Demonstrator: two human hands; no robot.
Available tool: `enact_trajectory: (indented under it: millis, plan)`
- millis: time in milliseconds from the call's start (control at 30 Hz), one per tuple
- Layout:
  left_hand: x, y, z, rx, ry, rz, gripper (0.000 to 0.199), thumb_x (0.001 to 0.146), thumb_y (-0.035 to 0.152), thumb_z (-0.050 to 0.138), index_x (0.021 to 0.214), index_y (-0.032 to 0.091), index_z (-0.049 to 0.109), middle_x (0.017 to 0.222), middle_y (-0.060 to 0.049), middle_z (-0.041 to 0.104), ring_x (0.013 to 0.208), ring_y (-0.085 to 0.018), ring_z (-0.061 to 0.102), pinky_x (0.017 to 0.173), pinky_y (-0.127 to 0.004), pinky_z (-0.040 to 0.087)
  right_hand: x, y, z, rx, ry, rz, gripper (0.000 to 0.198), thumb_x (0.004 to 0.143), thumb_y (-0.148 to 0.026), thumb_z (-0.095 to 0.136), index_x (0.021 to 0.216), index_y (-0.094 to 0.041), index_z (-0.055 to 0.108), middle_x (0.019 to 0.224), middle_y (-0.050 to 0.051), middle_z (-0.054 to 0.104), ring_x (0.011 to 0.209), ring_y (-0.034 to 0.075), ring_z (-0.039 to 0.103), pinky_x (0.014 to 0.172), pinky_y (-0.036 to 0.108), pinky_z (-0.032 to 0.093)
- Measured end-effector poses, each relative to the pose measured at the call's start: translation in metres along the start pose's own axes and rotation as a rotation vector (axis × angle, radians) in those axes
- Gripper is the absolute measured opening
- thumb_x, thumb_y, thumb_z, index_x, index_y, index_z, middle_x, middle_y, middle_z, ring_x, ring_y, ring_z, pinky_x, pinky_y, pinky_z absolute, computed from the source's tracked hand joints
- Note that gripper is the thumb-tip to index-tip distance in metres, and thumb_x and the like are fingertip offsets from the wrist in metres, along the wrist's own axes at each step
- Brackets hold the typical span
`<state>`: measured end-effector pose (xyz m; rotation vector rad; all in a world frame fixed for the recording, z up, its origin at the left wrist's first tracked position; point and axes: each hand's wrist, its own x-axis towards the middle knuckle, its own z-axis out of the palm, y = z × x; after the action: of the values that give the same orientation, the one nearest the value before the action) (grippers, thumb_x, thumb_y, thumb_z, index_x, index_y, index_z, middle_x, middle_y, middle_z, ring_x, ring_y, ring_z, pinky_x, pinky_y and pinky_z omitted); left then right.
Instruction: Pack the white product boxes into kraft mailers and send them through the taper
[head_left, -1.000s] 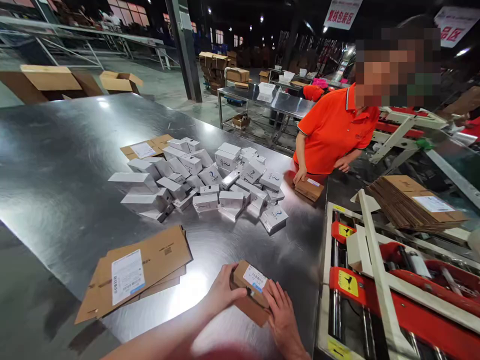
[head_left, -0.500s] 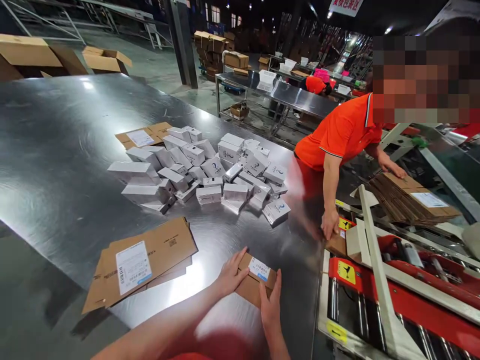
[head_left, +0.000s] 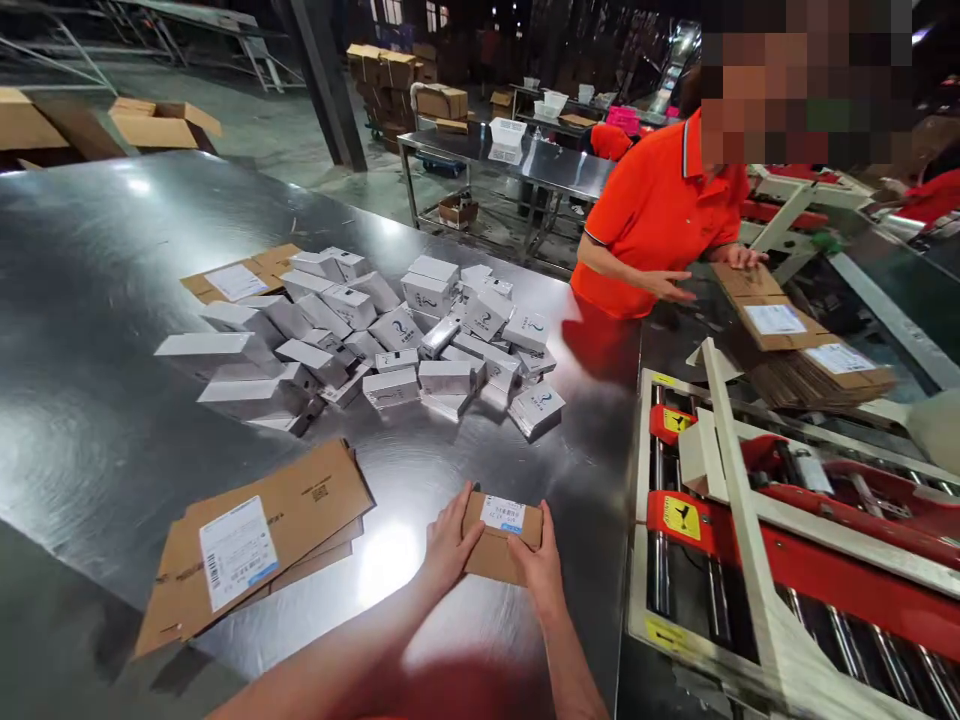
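Between my two hands is a small brown cardboard box (head_left: 495, 556) with a white label on top, on or just above the metal table (head_left: 420, 660). My left hand (head_left: 453, 535) grips its left side, thumb on the top. On the right side, my right hand (head_left: 541, 560) holds it the same way. Flat folded cartons (head_left: 300, 510) with a shipping label lie to the left of my left hand. Beyond my hands spreads a heap of small white boxes (head_left: 397, 330), several with a blue mark. Another labelled flat carton (head_left: 238, 280) lies behind the heap.
A red and white roller conveyor machine (head_left: 712, 530) stands right of the table. Behind it, a co-worker in an orange shirt (head_left: 637, 240) has one hand on a labelled flat carton (head_left: 757, 300), beside a carton stack (head_left: 817, 385). Open cardboard boxes (head_left: 161, 125) are at the far left.
The box between my hands has turned so its edges sit squarer to me. The co-worker's hand has left a small box at the conveyor, and a flat carton is now lifted from the stack.
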<state>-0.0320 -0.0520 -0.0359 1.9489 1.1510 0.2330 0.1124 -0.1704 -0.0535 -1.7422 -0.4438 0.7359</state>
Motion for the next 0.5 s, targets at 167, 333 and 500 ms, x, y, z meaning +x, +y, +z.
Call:
enact_trajectory:
  millis: [167, 333, 500]
  plan:
    - [0.030, 0.022, 0.015, 0.020, 0.067, 0.017, 0.066, 0.100, 0.040, 0.035, 0.160, 0.013, 0.025, 0.157, -0.016, 0.043, 0.138, -0.030, 0.046, 0.115, -0.047, 0.035, 0.006, 0.034, -0.057, -0.179, 0.229, -0.094, 0.075, 0.089, -0.056, 0.053, 0.147, -0.009, 0.045, 0.144, 0.022, 0.054, 0.128, 0.032, 0.057, 0.107, 0.049, 0.047]
    - [0.090, 0.083, 0.049, 0.077, 0.079, -0.021, 0.066, 0.100, 0.037, 0.038, 0.159, 0.010, 0.024, 0.150, -0.019, 0.050, 0.136, -0.032, 0.048, 0.113, -0.045, 0.038, -0.015, 0.076, -0.080, -0.798, 0.343, -0.426, 0.040, 0.098, -0.032, 0.038, 0.120, -0.019, 0.069, 0.120, 0.017, 0.069, 0.105, 0.033, 0.067, 0.089, 0.051, 0.052]
    - [0.142, 0.154, 0.089, 0.164, 0.053, -0.003, 0.065, 0.102, 0.038, 0.037, 0.161, 0.014, 0.023, 0.151, -0.018, 0.050, 0.132, -0.034, 0.052, 0.109, -0.046, 0.042, -0.013, 0.087, -0.062, -0.926, 0.475, -0.496, 0.040, 0.092, -0.024, 0.040, 0.120, -0.030, 0.068, 0.116, 0.008, 0.073, 0.095, 0.029, 0.071, 0.080, 0.046, 0.057]
